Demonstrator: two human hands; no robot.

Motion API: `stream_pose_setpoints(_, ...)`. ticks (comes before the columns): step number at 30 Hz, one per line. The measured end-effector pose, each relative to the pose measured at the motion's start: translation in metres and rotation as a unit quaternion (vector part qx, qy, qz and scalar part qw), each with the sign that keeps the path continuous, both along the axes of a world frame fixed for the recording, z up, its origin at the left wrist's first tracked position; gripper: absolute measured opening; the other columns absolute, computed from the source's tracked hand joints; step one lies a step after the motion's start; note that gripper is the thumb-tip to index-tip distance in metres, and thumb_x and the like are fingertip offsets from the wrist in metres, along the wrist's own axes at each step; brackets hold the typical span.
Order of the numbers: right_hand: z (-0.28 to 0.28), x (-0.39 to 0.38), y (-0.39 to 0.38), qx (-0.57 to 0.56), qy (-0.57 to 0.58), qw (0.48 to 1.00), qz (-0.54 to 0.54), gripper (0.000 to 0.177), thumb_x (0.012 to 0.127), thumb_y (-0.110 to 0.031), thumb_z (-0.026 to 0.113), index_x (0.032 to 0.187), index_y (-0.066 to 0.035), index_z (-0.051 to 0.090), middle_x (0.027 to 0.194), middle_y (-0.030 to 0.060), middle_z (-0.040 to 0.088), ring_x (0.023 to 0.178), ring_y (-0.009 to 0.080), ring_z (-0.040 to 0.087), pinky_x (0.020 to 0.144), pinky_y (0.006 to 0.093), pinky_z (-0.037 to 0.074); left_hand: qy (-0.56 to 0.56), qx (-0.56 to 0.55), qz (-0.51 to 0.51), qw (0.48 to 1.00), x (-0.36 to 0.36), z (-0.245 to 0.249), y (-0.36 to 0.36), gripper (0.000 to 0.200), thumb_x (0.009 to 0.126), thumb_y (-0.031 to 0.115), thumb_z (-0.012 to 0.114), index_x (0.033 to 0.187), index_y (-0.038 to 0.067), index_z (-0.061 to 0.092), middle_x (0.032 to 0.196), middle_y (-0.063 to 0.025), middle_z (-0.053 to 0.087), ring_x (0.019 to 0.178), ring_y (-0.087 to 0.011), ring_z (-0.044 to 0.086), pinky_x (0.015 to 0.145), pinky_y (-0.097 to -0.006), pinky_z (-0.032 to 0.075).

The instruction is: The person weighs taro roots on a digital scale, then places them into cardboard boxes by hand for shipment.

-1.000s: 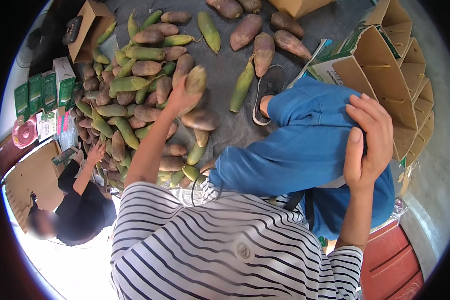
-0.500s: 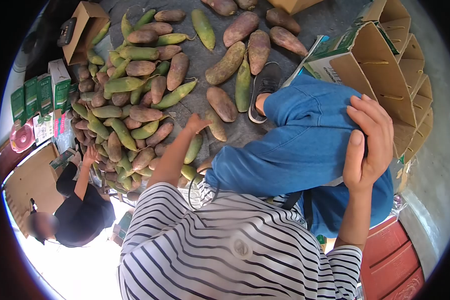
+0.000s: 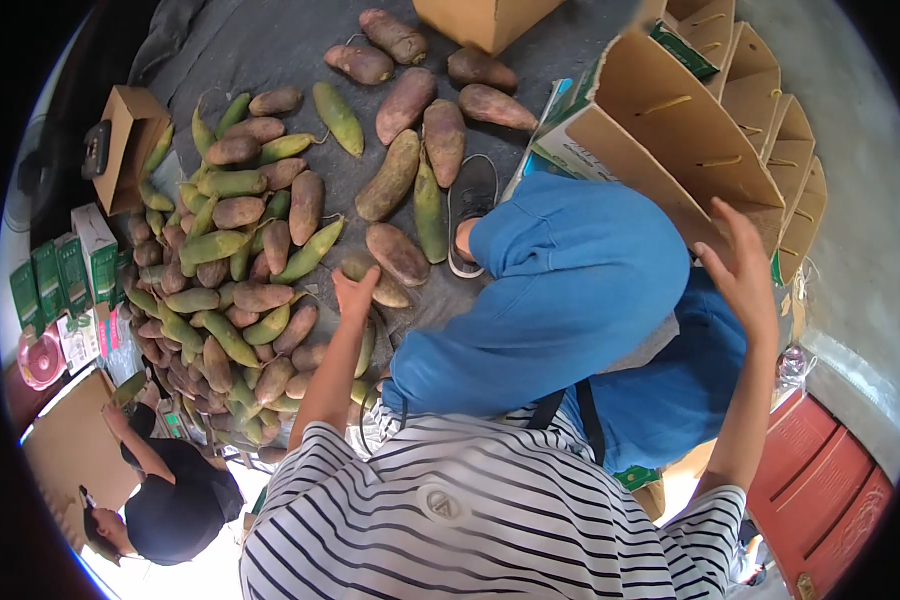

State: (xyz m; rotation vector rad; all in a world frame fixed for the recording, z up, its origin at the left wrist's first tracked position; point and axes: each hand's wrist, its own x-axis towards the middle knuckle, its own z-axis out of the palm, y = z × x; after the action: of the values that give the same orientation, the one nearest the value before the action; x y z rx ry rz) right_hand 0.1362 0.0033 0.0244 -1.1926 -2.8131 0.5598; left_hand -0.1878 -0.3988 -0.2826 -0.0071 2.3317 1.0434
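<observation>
My left hand closes around a mottled brown-green long vegetable, thumb and fingers across its upper part. A purplish-brown one lies just beyond it, and a slim green one further up, near my shoe. To the left spreads a big heap of green and purplish-brown long vegetables. My right hand holds nothing, its fingers apart, in the air beside my blue-trousered knee and close to the open cardboard boxes.
A row of cardboard boxes with cord handles lines the right side. Another carton stands at the top. At left are green boxes, a pink round item and a person in black, one hand on a green vegetable.
My right hand has lifted from my knee, fingers spreading. My left hand has closed around the mottled vegetable. The view has shifted, and the person at left has raised a hand with a green vegetable.
</observation>
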Motion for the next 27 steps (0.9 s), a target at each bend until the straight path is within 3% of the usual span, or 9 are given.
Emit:
stream_pose_setpoints(5,-0.042,0.020,0.018,-0.049,-0.055,0.997,-0.008,0.026,0.086,-0.011,0.061,0.112,-0.008,0.058,0.107,0.0169,0.063,0.097,0.0362,0.060,0.081,0.0397,0.048,0.105,0.285,-0.055,0.951,-0.019,0.148,0.141,0.067,0.076,0.017,0.077,0.126,-0.005,0.038,0.116,-0.0165,0.054,0.104,-0.0227,0.057,0.091,-0.0357,0.047)
stream_pose_setpoints(9,-0.052,0.025,0.020,-0.069,-0.012,0.998,-0.005,0.023,0.087,-0.006,0.059,0.110,-0.007,0.059,0.103,0.0162,0.063,0.094,0.0349,0.061,0.079,0.0388,0.048,0.181,0.526,-0.159,0.816,0.034,0.263,0.265,0.082,0.068,0.017,0.082,0.131,-0.001,0.033,0.123,-0.0159,0.047,0.110,-0.0242,0.054,0.094,-0.0381,0.047)
stream_pose_setpoints(10,-0.052,0.023,0.018,-0.078,-0.003,0.997,-0.007,0.023,0.087,-0.006,0.059,0.110,-0.007,0.059,0.102,0.0163,0.063,0.093,0.0347,0.061,0.079,0.0384,0.048,0.316,0.505,-0.209,0.776,0.043,0.269,0.292,0.082,0.066,0.023,0.083,0.129,0.000,0.037,0.121,-0.0162,0.048,0.109,-0.0269,0.053,0.093,-0.0392,0.045)
stream_pose_setpoints(12,-0.048,0.020,0.014,-0.094,0.011,0.995,-0.015,0.024,0.086,-0.004,0.058,0.110,-0.006,0.060,0.100,0.0165,0.064,0.091,0.0344,0.062,0.079,0.0376,0.048,0.349,0.553,-0.260,0.710,0.074,0.289,0.337,0.078,0.062,0.026,0.081,0.124,-0.001,0.042,0.117,-0.0206,0.051,0.108,-0.0353,0.054,0.092,-0.0409,0.045)
stream_pose_setpoints(14,-0.051,0.021,0.013,-0.096,0.019,0.995,-0.014,0.024,0.086,-0.002,0.058,0.110,-0.005,0.060,0.097,0.0166,0.063,0.089,0.0338,0.062,0.079,0.0362,0.048,0.324,0.511,-0.359,0.711,0.097,0.282,0.366,0.070,0.066,0.027,0.078,0.124,0.002,0.046,0.113,-0.0213,0.056,0.109,-0.0332,0.055,0.090,-0.0408,0.046)
stream_pose_setpoints(16,-0.050,0.021,0.015,-0.100,0.016,0.995,-0.020,0.024,0.086,-0.002,0.057,0.110,-0.005,0.060,0.097,0.0168,0.063,0.089,0.0338,0.062,0.079,0.0359,0.048,0.276,0.320,-0.561,0.712,0.095,0.284,0.368,0.060,0.073,0.027,0.073,0.123,0.003,0.050,0.111,-0.0194,0.059,0.108,-0.0330,0.057,0.090,-0.0411,0.046)
stream_pose_setpoints(19,-0.054,0.026,0.016,-0.103,0.030,0.994,-0.019,0.023,0.087,-0.002,0.057,0.110,-0.005,0.060,0.096,0.0164,0.063,0.088,0.0330,0.062,0.079,0.0354,0.048,0.337,0.396,-0.504,0.690,0.065,0.271,0.336,0.047,0.081,0.026,0.066,0.120,0.003,0.055,0.110,-0.0162,0.061,0.102,-0.0301,0.061,0.087,-0.0379,0.050)
stream_pose_setpoints(22,-0.057,0.028,0.020,-0.125,0.053,0.991,-0.013,0.022,0.087,-0.003,0.058,0.109,-0.004,0.060,0.096,0.0150,0.063,0.088,0.0304,0.061,0.079,0.0339,0.048,0.206,0.332,-0.438,0.810,0.008,0.237,0.270,0.040,0.089,0.019,0.064,0.124,0.003,0.052,0.115,-0.0139,0.061,0.114,-0.0236,0.058,0.092,-0.0348,0.048)
stream_pose_setpoints(27,-0.058,0.028,0.019,-0.143,0.061,0.988,-0.017,0.022,0.089,-0.004,0.057,0.111,-0.004,0.060,0.094,0.0124,0.063,0.085,0.0233,0.059,0.080,0.0305,0.047,0.125,-0.078,-0.423,0.894,-0.060,0.105,0.084,0.044,0.085,0.028,0.063,0.117,-0.001,0.052,0.115,-0.0211,0.059,0.109,-0.0369,0.057,0.089,-0.0426,0.047)
